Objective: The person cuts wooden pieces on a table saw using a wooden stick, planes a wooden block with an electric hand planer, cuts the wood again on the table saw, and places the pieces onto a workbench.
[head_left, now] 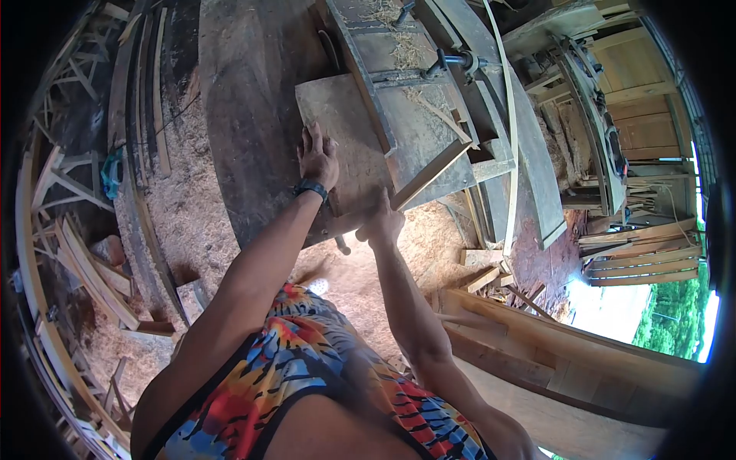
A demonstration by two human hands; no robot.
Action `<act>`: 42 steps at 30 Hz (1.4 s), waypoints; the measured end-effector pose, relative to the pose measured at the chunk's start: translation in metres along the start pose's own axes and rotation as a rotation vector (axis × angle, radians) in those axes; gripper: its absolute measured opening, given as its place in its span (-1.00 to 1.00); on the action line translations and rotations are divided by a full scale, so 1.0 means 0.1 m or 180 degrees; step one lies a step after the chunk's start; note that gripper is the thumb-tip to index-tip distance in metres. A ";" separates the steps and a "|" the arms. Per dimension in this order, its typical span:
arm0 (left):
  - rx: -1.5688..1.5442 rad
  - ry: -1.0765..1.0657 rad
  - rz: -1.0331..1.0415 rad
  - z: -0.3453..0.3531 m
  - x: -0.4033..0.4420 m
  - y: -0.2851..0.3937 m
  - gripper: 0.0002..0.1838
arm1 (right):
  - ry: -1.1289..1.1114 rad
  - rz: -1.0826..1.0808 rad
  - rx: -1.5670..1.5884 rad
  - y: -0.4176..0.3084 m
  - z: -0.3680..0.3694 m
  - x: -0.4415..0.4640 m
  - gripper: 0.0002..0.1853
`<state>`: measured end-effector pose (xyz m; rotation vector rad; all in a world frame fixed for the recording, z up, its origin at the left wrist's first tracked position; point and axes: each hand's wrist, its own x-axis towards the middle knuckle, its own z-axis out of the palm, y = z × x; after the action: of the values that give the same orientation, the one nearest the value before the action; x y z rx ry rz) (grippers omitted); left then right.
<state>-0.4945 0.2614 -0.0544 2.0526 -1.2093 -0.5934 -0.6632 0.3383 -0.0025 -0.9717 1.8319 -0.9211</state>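
Note:
My left hand, with a dark band on its wrist, lies on a flat wooden board, its fingers apart. The board rests on a dark worktable, along a long wooden fence. At the board's near end, my right hand has its fingers curled around the edge and the index finger stretched forward beside the fence. What the curled fingers touch underneath is hidden. A narrow wooden strip slants up and right from beside that hand.
Clamps and wood shavings lie beyond the fence. Sawdust covers the floor. Curved timber pieces stand at the left, a long wooden frame at the lower right, and stacked slats at the far right.

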 end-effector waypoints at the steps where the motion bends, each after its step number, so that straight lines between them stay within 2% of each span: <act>1: -0.0029 0.0002 -0.0013 0.00 0.01 0.00 -0.31 | 0.0013 -0.0176 -0.0109 0.04 0.02 0.02 -0.46; 4: -0.0074 0.0004 -0.0006 -0.03 0.04 0.03 -0.31 | 0.0080 -0.0434 -0.0260 0.08 0.06 0.07 -0.47; 7: -0.0085 0.0014 -0.0038 -0.03 0.09 0.02 -0.31 | 0.0049 0.0002 -0.0078 -0.05 0.08 0.07 -0.48; 9: -0.0103 0.0068 0.0009 -0.03 0.13 0.01 -0.32 | 0.0082 0.0529 0.0304 -0.13 0.12 0.09 -0.48; 11: -0.0107 0.0113 0.0036 -0.02 0.16 -0.01 -0.32 | 0.0046 -0.0171 -0.0077 -0.08 0.14 0.12 -0.49; 13: -0.0103 0.0160 0.0054 -0.02 0.21 -0.02 -0.32 | 0.0025 -0.0451 -0.0250 -0.04 0.16 0.15 -0.49; 18: -0.0080 0.0171 0.0055 -0.04 0.31 -0.02 -0.32 | 0.0146 0.0207 -0.0002 -0.20 0.26 0.21 -0.51; 20: -0.0058 0.0181 0.0058 -0.05 0.37 -0.03 -0.32 | 0.0086 -0.0322 0.0047 -0.19 0.30 0.21 -0.50; 22: -0.0043 0.0202 0.0067 -0.04 0.43 -0.05 -0.32 | 0.0094 -0.0260 0.0093 -0.23 0.35 0.24 -0.50; 24: -0.0059 0.0223 0.0080 -0.06 0.48 -0.05 -0.32 | 0.0179 0.0397 0.0126 -0.46 0.37 0.21 -0.51; 26: -0.0069 0.0248 0.0091 -0.06 0.55 -0.05 -0.32 | 0.0305 0.0309 -0.0173 -0.58 0.42 0.18 -0.51; 28: -0.0066 0.0278 0.0096 -0.07 0.62 -0.05 -0.32 | 0.0142 0.0401 -0.0161 -0.60 0.45 0.23 -0.47; 30: -0.0073 0.0282 0.0077 -0.08 0.70 -0.05 -0.32 | -0.0315 0.0674 0.0161 -0.49 0.45 0.37 -0.34; 32: -0.0031 0.0289 0.0065 -0.08 0.78 -0.06 -0.33 | -0.0129 -0.1012 -0.1375 -0.13 0.53 0.53 -0.31; 34: 0.0056 0.0288 0.0064 -0.09 0.83 -0.07 -0.33 | -0.0126 -0.1785 -0.2429 -0.06 0.56 0.55 -0.31; 35: 0.0051 0.0293 0.0065 -0.09 0.85 -0.06 -0.33 | -0.0226 -0.1708 -0.2721 -0.15 0.57 0.51 -0.33; 37: 0.0043 0.0299 0.0068 -0.10 0.88 -0.06 -0.33 | -0.0076 -0.1557 -0.2449 -0.07 0.64 0.56 -0.35; 38: 0.0046 0.0333 0.0061 -0.09 0.89 -0.07 -0.32 | 0.0169 -0.1467 -0.1895 0.18 0.75 0.69 -0.37; 40: 0.0052 0.0348 0.0044 -0.03 0.92 -0.10 -0.32 | 0.0255 -0.0948 -0.0515 0.15 0.73 0.63 -0.43; 42: -0.0038 0.0371 0.0092 -0.02 0.94 -0.13 -0.32 | -0.0005 -0.0054 0.1146 -0.40 0.58 0.21 -0.50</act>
<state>-0.4421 0.1828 -0.0672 2.0269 -1.1628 -0.4596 -0.6076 0.2905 0.0040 -0.7619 1.5850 -1.2091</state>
